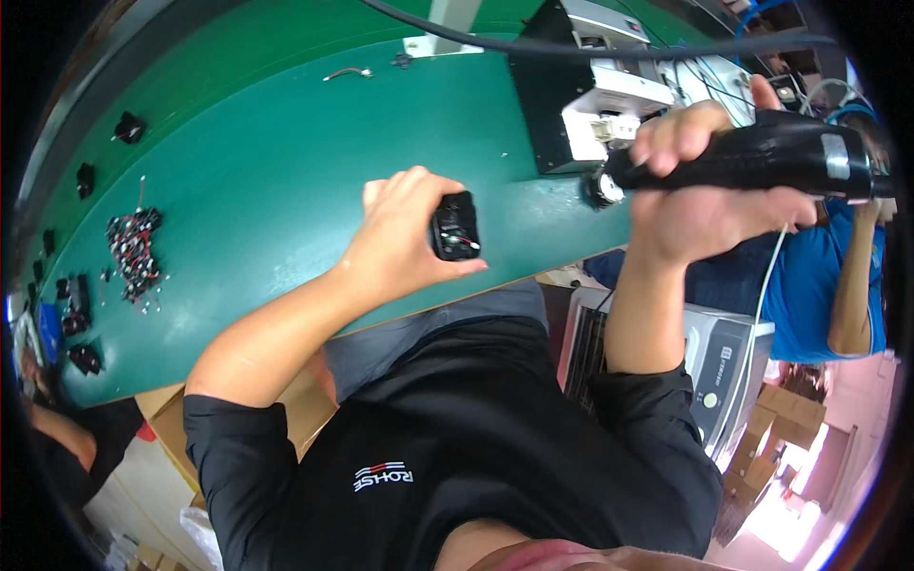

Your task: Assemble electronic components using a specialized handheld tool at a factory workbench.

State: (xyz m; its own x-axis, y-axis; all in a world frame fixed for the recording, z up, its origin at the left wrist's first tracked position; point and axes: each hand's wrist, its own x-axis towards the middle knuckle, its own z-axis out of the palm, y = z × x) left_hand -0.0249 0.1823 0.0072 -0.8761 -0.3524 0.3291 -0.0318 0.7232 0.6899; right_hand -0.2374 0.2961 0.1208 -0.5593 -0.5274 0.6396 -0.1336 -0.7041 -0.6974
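Note:
My left hand [400,224] is closed around a small black plastic housing [455,226] at the near edge of the green table [314,181]. Thumb and fingers grip its two ends, and a short wire with a white connector shows in its open face. On the right, my right hand [700,224] is wrapped around a black electric screwdriver [762,157] held nearly level. The screwdriver's front end points left, at a round part with a white face [606,187] beside a black and white box-shaped machine [586,105]; whether they touch I cannot tell.
A pile of small wired parts [136,247] lies on the left, with several black pieces [129,128] along the far left. A thick black cable [590,43] crosses overhead. A co-worker in blue [819,276] is at the right, and another person's arm [62,428] shows at lower left.

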